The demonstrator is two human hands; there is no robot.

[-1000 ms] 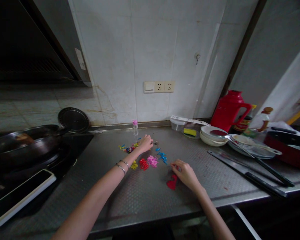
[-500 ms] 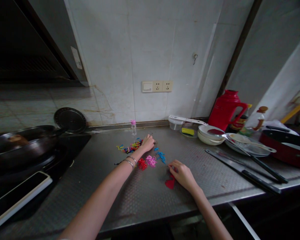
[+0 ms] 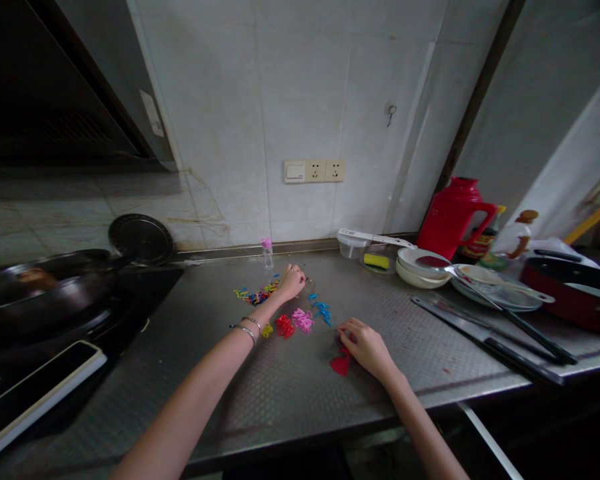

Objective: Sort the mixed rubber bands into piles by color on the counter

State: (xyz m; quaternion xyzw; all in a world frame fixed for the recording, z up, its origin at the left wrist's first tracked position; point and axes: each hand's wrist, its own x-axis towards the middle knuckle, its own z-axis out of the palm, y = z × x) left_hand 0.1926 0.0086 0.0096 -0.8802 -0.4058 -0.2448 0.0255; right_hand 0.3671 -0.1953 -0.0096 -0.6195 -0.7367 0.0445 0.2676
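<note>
My left hand reaches far over the steel counter, its fingers curled together at the edge of a mixed pile of small coloured clips; what they pinch is too small to make out. Nearer me lie small sorted heaps: yellow clips, red clips, pink clips and blue clips. My right hand rests on the counter with fingers bent, touching a red heart-shaped piece. A small clear bottle with a pink cap stands by the wall behind the clips.
A dark wok and a round lid sit on the stove at left, with a phone-like slab in front. At right are a red jug, stacked bowls, a long knife and a red pan.
My left hand has shifted slightly farther along the mixed pile. The right hand stays on the red heart piece. The view has drifted a little.
</note>
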